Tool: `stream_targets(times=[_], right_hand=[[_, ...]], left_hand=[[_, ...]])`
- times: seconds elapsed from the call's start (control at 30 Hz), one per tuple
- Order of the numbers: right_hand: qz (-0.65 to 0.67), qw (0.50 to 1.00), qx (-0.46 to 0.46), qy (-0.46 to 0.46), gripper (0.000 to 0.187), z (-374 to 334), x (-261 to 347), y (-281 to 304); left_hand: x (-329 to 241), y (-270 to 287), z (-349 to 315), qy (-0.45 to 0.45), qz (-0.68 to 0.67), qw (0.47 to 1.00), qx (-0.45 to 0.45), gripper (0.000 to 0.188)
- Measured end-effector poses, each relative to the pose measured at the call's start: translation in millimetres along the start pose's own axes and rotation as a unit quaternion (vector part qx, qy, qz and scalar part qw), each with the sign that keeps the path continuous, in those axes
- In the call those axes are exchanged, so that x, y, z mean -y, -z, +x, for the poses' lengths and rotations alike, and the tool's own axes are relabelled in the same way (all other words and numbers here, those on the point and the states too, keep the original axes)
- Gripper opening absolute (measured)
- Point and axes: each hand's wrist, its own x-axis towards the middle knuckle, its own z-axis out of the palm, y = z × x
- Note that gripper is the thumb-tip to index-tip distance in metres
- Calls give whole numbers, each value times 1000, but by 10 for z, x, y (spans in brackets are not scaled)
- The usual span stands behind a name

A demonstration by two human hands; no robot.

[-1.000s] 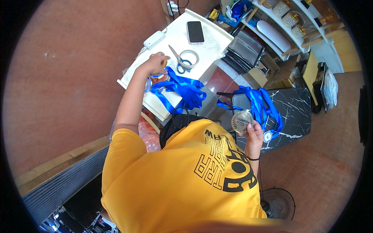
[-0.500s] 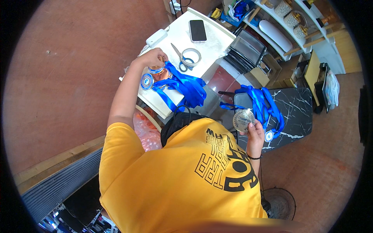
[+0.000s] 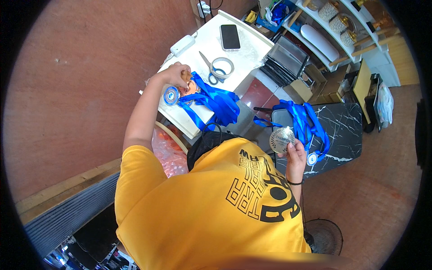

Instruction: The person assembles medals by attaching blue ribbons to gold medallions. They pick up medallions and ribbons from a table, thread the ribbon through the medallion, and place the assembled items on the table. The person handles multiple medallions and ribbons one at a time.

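Medal (image 3: pixel 281 140) in the right hand (image 3: pixel 295 155) is round, shiny and dark-lettered.

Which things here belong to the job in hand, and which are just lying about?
Part of the job:
- round metallic medal, in the right hand
- bronze-coloured medals, at the left hand
- blue ribbons beside them

Apparently just lying about, untouched:
- phone
- scissors
- tape roll
- fan
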Motion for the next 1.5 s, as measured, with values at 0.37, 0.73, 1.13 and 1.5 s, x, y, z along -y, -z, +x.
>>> stream_targets(times=[0.37, 0.73, 1.13, 1.5], right_hand=[[1, 1000, 6, 5, 28, 34, 12, 27], [33, 999, -13, 4, 22, 27, -9, 108], [269, 960, 73, 15, 21, 103, 274, -63], [-28, 990, 130, 38, 21, -50, 632, -397]], left_hand=[[67, -9, 63, -8, -18, 1000, -10, 67], [-75, 134, -253, -39, -698, 715, -7, 54], [-1983, -217, -814, -2, -840, 468, 275, 60], [-2940, -670, -908, -18, -766, 600, 230, 47]])
